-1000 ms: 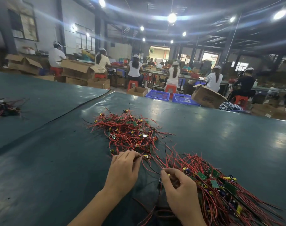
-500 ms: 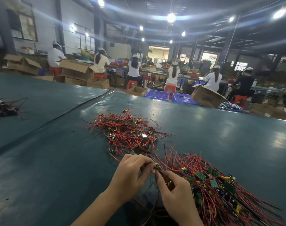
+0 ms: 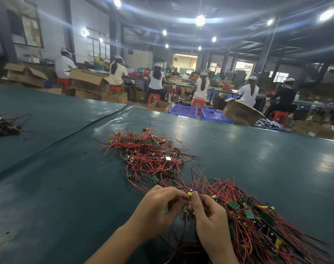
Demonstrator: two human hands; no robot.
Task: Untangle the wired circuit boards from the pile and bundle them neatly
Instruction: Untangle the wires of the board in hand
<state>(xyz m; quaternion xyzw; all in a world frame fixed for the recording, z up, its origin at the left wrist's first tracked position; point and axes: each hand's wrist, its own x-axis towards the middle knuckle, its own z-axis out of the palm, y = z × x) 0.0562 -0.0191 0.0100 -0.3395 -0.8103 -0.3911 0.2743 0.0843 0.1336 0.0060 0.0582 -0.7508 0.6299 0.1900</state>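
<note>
Red-wired board, now pinched between both hands, lifted nearer

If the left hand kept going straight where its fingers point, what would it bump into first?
The left hand points right, so it would probably meet the right hand's fingertips first, just past the small yellow part both pinch. Depth is hard to judge.

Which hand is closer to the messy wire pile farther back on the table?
Left. The left hand sits just below the tangled pile; the right hand is farther right, beside the combed wires.
</note>
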